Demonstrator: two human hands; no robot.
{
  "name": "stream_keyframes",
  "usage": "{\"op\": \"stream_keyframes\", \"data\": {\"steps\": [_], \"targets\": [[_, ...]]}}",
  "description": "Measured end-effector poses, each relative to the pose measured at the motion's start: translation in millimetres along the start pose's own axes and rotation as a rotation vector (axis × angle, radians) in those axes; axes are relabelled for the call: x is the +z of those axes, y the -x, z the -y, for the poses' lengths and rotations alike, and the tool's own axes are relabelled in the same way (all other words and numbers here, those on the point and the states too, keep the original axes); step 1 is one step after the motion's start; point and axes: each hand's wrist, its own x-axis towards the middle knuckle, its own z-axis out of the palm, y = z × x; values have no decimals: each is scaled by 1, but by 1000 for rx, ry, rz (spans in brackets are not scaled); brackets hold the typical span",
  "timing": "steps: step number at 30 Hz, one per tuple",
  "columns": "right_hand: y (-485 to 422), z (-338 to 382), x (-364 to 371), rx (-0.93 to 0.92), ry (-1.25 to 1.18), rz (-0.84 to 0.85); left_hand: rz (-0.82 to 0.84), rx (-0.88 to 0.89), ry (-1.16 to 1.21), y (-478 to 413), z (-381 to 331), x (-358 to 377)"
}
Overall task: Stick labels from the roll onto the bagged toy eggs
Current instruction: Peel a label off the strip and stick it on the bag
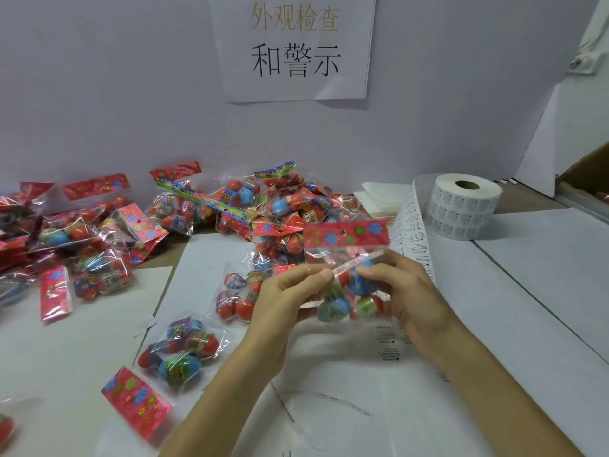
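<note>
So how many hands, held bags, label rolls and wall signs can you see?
hands: 2 (left hand, right hand)
held bag: 1
label roll: 1
wall sign: 1
Total: 5
The piled bags overlap too much to count.

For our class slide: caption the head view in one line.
The left hand and right hand hold a bag of toy eggs near the label roll.

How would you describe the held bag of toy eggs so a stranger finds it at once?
Start at the paper sign on the wall and drop past the pile of bagged eggs. Just in front, the left hand and right hand hold one bag of toy eggs. It alone is lifted, red header card uppermost; the rest lie on the table.
</note>
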Motion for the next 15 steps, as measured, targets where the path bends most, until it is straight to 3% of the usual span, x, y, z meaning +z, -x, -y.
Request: {"op": "stream_keyframes", "data": {"steps": [4,6,8,11,15], "targets": [[4,-1,10,-249,199,-240,-267,288,-252,5,2,8],[7,-2,13,-346,245,-253,-147,370,-285,8,3,15],[10,-3,15,-346,147,-93,-18,336,-227,10,4,21],[11,0,13,-350,38,62,-56,280,-146,9,3,18],[5,3,3,-448,151,-183,9,118,98,6,-4,7]]}}
